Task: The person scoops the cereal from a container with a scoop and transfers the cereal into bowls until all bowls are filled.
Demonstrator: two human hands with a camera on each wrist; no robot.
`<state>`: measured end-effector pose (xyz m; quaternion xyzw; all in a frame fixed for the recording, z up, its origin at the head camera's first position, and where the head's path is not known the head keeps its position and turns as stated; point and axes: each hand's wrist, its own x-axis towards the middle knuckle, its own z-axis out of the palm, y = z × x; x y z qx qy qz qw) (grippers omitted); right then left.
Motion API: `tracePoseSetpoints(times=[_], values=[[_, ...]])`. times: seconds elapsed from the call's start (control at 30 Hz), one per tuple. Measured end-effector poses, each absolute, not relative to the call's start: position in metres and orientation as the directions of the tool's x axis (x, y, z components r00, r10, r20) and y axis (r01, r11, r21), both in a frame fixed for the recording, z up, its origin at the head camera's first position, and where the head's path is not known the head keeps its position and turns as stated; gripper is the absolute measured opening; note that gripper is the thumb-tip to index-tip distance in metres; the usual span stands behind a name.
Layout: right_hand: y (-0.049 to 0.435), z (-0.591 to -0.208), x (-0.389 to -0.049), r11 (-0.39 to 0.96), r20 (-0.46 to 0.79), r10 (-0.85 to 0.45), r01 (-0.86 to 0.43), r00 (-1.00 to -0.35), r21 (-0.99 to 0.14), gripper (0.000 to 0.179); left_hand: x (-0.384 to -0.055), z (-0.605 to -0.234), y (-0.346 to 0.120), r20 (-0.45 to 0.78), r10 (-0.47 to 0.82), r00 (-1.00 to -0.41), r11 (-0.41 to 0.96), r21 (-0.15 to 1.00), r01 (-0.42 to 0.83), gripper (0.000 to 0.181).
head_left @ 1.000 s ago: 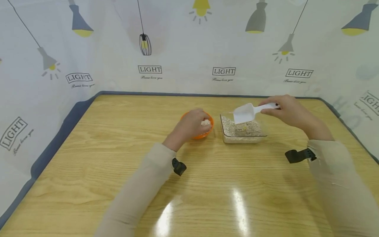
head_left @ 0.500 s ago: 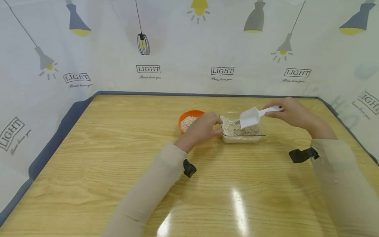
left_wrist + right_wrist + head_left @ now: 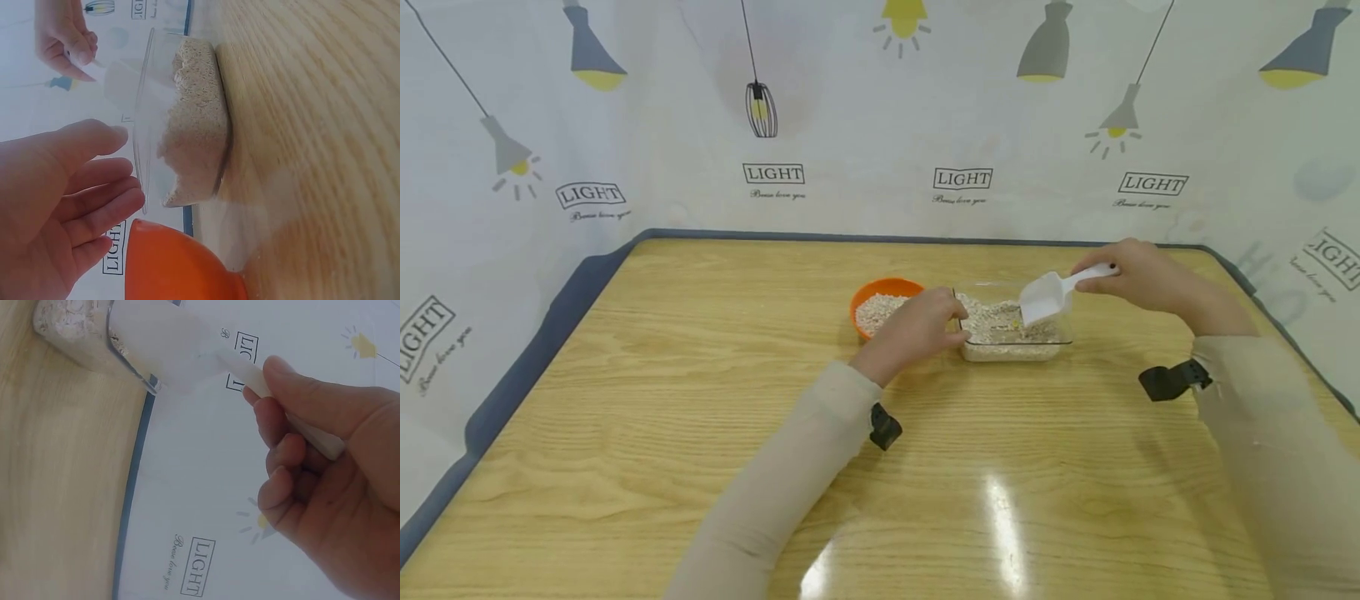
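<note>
A clear rectangular container (image 3: 1022, 342) holds pale oat flakes (image 3: 985, 312), heaped unevenly. Over its right part, my right hand (image 3: 1138, 273) grips a white scoop (image 3: 1042, 298) by the handle, with the scoop's blade dipping tilted toward the flakes. In the right wrist view, thumb and curled fingers wrap the handle (image 3: 250, 375). My left hand (image 3: 917, 327) is at the container's left side, fingertips right at the rim (image 3: 142, 125). The left wrist view shows its fingers fairly straight. Just left of the container stands an orange bowl (image 3: 867, 295) with oat flakes in it, partly covered by the left hand.
A wooden table (image 3: 700, 400) carries the bowl and container near its far edge. Behind it hangs a white curtain (image 3: 865, 117) printed with lamps and lettering. Black straps with small devices sit on both wrists.
My left hand has moved right, from over the orange bowl to the container's left rim. The right hand has shifted slightly right, and the scoop has lowered toward the flakes.
</note>
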<state>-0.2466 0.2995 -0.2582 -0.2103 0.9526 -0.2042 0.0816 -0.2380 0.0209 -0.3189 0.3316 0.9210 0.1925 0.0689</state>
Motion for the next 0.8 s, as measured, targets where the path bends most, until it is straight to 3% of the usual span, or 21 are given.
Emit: tracePoseSetpoints(times=[0.5, 0.8], values=[[0.294, -0.257, -0.253, 0.828, -0.102, -0.471, -0.399, -0.877, -0.394, 0.024, -0.240, -0.321, 0.026, 0.004, 0.623, -0.782, 0.737, 0.332, 0.589, 0.026], [0.292, -0.267, -0.255, 0.839, -0.124, -0.435, -0.352, -0.892, -0.415, 0.027, -0.240, -0.321, 0.025, 0.020, 0.623, -0.782, 0.733, 0.332, 0.593, 0.027]])
